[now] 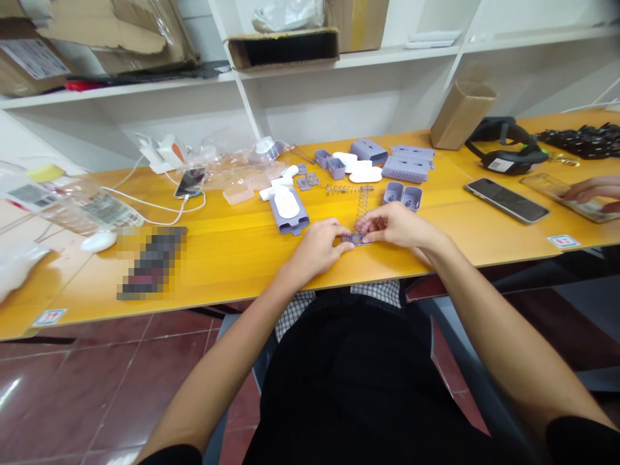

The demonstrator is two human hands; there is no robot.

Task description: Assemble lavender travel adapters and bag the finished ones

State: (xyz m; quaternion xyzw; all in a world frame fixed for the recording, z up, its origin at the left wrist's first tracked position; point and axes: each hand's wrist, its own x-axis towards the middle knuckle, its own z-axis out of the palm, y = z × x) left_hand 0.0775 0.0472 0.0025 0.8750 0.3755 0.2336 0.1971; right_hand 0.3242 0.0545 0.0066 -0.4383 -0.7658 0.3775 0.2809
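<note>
On the glossy yellow tabletop (232,258), the left hand (317,248) and right hand (394,226) meet at twelve o'clock, fingertips evenly pinching a small lilac plastic ring (356,239) below an upright coiled metal spring (361,206).

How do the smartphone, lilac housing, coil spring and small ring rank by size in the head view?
Smartphone and lilac housing look alike, too close to rank; then the coil spring; then the small ring.

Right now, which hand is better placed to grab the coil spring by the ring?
Right hand, probably: its fingers sit beside the coil spring; the left hand is farther, across the ring.
</note>
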